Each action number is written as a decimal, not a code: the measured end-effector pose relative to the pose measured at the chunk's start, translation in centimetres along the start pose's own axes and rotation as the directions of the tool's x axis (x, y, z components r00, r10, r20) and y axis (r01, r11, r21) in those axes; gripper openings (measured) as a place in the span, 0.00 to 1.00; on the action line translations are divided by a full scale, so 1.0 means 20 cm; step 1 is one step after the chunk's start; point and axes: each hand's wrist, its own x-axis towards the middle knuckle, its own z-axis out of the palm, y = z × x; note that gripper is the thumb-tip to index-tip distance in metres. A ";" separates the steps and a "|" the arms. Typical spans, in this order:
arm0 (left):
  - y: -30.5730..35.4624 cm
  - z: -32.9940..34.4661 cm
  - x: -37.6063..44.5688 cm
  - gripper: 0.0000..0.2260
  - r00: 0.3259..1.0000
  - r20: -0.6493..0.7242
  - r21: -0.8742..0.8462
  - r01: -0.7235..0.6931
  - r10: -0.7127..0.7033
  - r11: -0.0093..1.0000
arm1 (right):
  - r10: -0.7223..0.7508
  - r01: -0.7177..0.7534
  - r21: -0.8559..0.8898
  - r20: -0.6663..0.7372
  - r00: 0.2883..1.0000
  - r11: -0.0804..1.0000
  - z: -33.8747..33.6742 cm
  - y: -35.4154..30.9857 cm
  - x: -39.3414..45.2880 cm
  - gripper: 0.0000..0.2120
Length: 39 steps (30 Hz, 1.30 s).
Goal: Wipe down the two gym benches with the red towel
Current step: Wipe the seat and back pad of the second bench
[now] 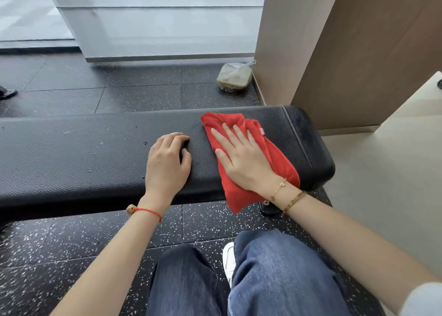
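Right hand point(241, 158) flat on red towel point(260, 162), fingers straight and spread wide, palm pressing the cloth down rather than gripping it; prob. to keep max cloth area in contact w/ the pad. Towel folded into a long strip, lying diagonally across right end of black padded bench point(71, 153), near corner hanging off the front edge just below the wrist. Small pale label visible at towel's right edge. Left hand point(167, 158) resting on bare pad just beside the towel, not touching it, fingers curled under w/ nothing in them; looks like a brace to steady the body while leaning in, holding nothing. Bench runs left-right across view, stitched seam near its right end, that end close to the tan wall panel point(358, 52). Pad surface to the left shows a few small specks and nicks; can't tell if dirt or wear. Only one bench in view, 2nd not visible. Judging by towel position at the far right end, wipe likely at one end of a pass, most of the pad length left of it yet to cover or check. Speckled rubber floor point(71, 244) under bench; clear bagged container point(235, 77) on floor by the wall, well apart from bench. Knees in jeans point(275, 280) at bottom, so seated or crouched facing bench.
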 end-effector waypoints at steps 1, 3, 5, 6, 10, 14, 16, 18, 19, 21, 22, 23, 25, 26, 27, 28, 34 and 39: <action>0.00 0.00 0.00 0.12 1.000 -0.003 -0.004 -0.001 0.001 1.000 | 0.009 -0.009 -0.006 -0.011 1.000 1.000 -0.01 0.04 -0.03 0.25; -0.01 0.00 0.00 0.12 1.000 -0.007 -0.004 0.000 0.000 1.000 | 0.070 -0.070 0.003 -0.035 0.997 0.998 -0.02 0.11 -0.08 0.25; 0.00 0.00 0.00 0.11 1.000 -0.003 0.009 0.005 -0.005 1.000 | 0.159 -0.158 0.021 -0.046 0.986 0.987 -0.01 0.12 -0.06 0.24; 0.00 0.00 0.00 0.11 1.000 -0.002 0.015 0.007 -0.007 1.000 | 0.196 -0.196 0.011 -0.053 0.979 0.981 0.00 0.10 -0.04 0.25; 0.02 0.00 0.00 0.12 1.000 0.004 0.019 0.019 -0.019 1.000 | 0.183 -0.184 -0.015 -0.075 0.980 0.983 0.05 -0.10 0.01 0.26; 0.01 0.00 0.00 0.12 1.000 0.002 0.003 0.012 -0.012 1.000 | 0.017 -0.019 -0.023 -0.069 0.997 1.000 0.06 -0.17 -0.04 0.26; 0.00 -0.01 0.01 0.12 1.000 0.003 -0.003 0.008 -0.008 1.000 | -0.013 0.011 -0.023 -0.075 0.997 1.000 0.04 -0.10 -0.07 0.25; 0.00 -0.01 0.01 0.11 1.000 0.004 -0.006 0.006 -0.006 1.000 | 0.000 0.000 -0.008 -0.098 0.995 1.000 0.02 -0.02 -0.10 0.25; -0.01 -0.02 0.00 0.12 1.000 0.003 -0.007 0.007 -0.007 1.000 | 0.024 -0.023 0.005 -0.109 0.994 1.000 0.01 0.03 -0.11 0.25; 0.00 -0.01 0.00 0.12 1.000 0.000 -0.013 0.012 -0.012 1.000 | 0.080 -0.074 0.051 -0.120 0.990 0.996 -0.01 0.12 -0.11 0.24; 0.00 -0.01 0.00 0.12 1.000 -0.001 -0.015 0.014 -0.014 1.000 | 0.106 -0.098 0.074 -0.112 0.988 0.992 -0.01 0.16 -0.09 0.24; 0.00 -0.01 0.00 0.12 1.000 -0.002 -0.016 0.016 -0.016 1.000 | 0.130 -0.121 0.091 -0.091 0.987 0.988 -0.02 0.20 -0.05 0.24; 0.00 -0.01 0.00 0.12 1.000 -0.006 -0.015 0.018 -0.018 1.000 | 0.170 -0.167 0.096 -0.021 0.985 0.981 -0.02 0.22 0.08 0.24; 0.00 -0.01 0.00 0.12 1.000 -0.007 -0.016 0.019 -0.019 1.000 | 0.181 -0.182 0.084 0.012 0.983 0.980 -0.02 0.21 0.16 0.24; 0.00 -0.01 0.00 0.12 1.000 -0.006 -0.019 0.020 -0.020 1.000 | 0.185 -0.187 0.069 0.039 0.982 0.980 -0.01 0.18 0.22 0.24; 0.00 -0.01 0.00 0.12 1.000 -0.004 -0.021 0.020 -0.020 1.000 | 0.177 -0.180 0.055 0.058 0.982 0.982 0.00 0.14 0.28 0.25; -0.01 -0.01 0.00 0.12 1.000 0.000 -0.019 0.015 -0.015 1.000 | -0.049 0.047 0.035 0.059 0.997 0.998 0.01 -0.03 0.16 0.25; -0.01 -0.01 0.00 0.12 1.000 -0.008 -0.022 0.007 -0.007 1.000 | -0.038 0.036 0.037 0.058 0.998 0.999 -0.05 0.22 0.05 0.24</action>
